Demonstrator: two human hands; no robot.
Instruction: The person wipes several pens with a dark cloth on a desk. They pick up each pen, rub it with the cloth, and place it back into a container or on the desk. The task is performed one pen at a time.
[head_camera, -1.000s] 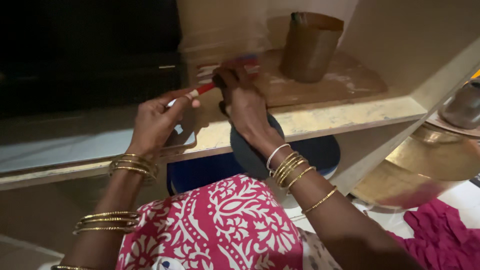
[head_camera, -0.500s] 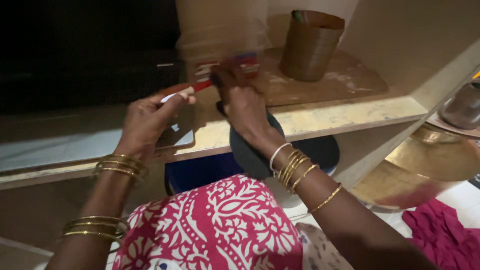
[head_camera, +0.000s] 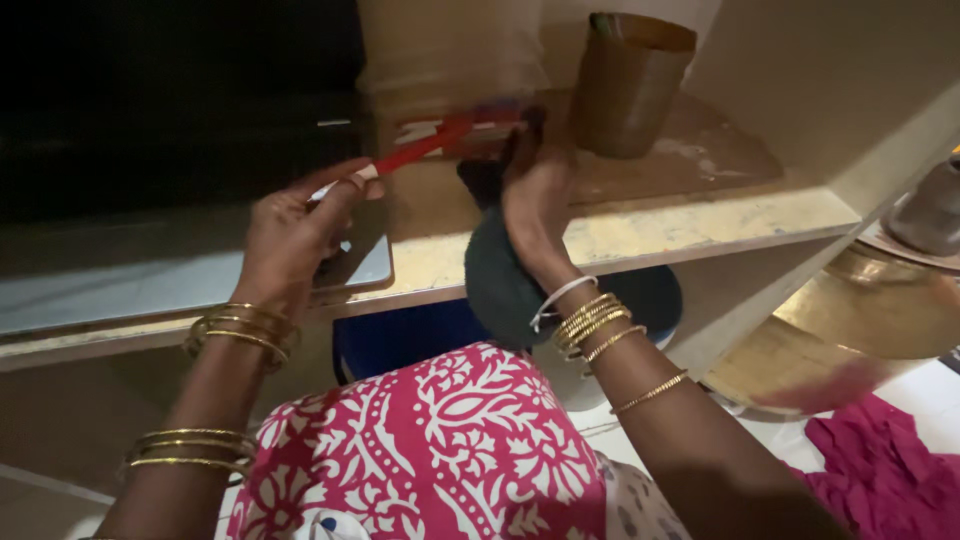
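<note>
My left hand (head_camera: 300, 225) pinches the white end of a thin red strip (head_camera: 420, 147) between thumb and fingers, just above the edge of a wooden shelf (head_camera: 690, 225). The strip slants up to the right, toward the base of a translucent plastic container (head_camera: 450, 60). My right hand (head_camera: 535, 185) reaches onto the shelf, its fingertips closed at the strip's far end against the container. A dark green cloth (head_camera: 500, 280) hangs under that hand's palm and wrist. Gold bangles circle both wrists.
A brown cup (head_camera: 625, 85) stands on the shelf to the right of the container. A flat grey slab (head_camera: 150, 290) lies at the shelf's left. Large brass vessels (head_camera: 860, 330) sit at the right, a magenta cloth (head_camera: 890, 470) below them. A blue tub (head_camera: 400, 335) stands under the shelf.
Both hands have shifted up and to the right, carrying the red strip closer to the container. The strip now slants more steeply.
</note>
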